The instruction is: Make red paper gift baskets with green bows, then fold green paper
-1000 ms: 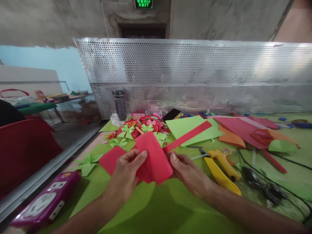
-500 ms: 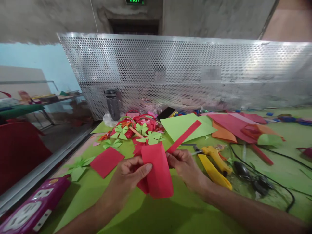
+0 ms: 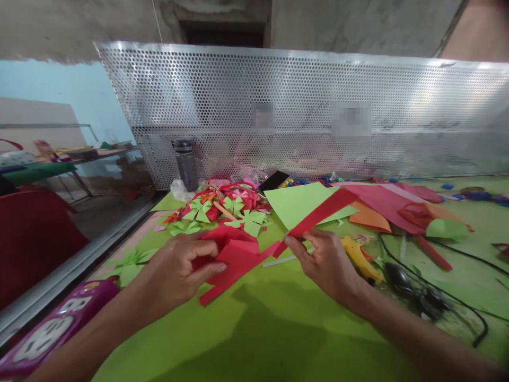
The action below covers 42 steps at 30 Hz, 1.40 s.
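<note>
My left hand (image 3: 191, 262) is closed on a folded red paper piece (image 3: 238, 260), thumb in front and fingers behind. The piece is tilted, and its far upper side gapes like a pocket. Between the thumb and fingers of my right hand (image 3: 326, 260) is a red paper strip (image 3: 324, 212) that slants up to the right. Its lower end comes near the right corner of the folded piece; I cannot tell if they touch. A red edge like another strip runs under the folded piece. Just left of my right hand lies a whitish stick (image 3: 280, 260).
Green paper flowers (image 3: 250, 222) and red paper items lie behind my hands. A yellow glue gun (image 3: 361, 260), black cable and mouse-like black object (image 3: 397, 278) are at right. A purple power strip (image 3: 59, 323) lies at left, a grey bottle (image 3: 186, 167) by the perforated metal panel (image 3: 310, 90).
My left hand has moved left and turned the red paper from upright to tilted. My right hand has shifted right with the strip, apart from the left. The view has tilted slightly down.
</note>
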### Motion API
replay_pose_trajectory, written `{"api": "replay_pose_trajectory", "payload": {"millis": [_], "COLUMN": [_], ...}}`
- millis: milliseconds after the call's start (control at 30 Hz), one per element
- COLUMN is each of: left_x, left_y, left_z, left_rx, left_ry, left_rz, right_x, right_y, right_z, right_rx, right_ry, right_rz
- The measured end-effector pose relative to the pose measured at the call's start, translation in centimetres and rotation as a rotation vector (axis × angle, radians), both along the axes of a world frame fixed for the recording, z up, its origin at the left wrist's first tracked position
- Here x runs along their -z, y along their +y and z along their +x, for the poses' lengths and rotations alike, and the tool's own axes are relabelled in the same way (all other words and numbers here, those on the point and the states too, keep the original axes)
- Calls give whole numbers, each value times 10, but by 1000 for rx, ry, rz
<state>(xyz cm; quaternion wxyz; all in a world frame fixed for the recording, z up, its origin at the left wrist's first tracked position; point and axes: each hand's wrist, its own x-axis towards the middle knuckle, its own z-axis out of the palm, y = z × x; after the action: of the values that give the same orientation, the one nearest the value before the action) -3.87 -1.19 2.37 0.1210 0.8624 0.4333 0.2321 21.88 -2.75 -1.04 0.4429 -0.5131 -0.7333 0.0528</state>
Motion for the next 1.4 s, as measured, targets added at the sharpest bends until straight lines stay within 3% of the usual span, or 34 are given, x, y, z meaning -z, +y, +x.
{"api": "replay_pose_trajectory", "payload": {"millis": [133,300,433,567,667,833,1133,1400], "left_x": [5,9,13,17,19,16,15,33], "left_y": [-4,-7,-7,-10,-12,-13,-12,-25], "left_z": [7,18,22,22,23,24,22,37], "left_rx": [98,119,129,189,211,200,173,-87], "left_ry": [8,-31,-47,-116,-158,-168,-93,-210], "left_rz": [-94,-147,-171,-174,-163,-140,-56,-46], "right_x": [11,26,22,12,7,7,14,17], "right_y": [2,7,9,-2,-14,-21,-19,-16], "right_z": [-2,-5,1,3,-3,-7,-16,-24], "right_rx": [-27,-99,-188,-427,-520,-500,-673,-671], "right_ry": [-175,-115,244,727,767,765,810,850], "right_rz": [-70,-256,-373,-456,-489,-476,-601,-615]}}
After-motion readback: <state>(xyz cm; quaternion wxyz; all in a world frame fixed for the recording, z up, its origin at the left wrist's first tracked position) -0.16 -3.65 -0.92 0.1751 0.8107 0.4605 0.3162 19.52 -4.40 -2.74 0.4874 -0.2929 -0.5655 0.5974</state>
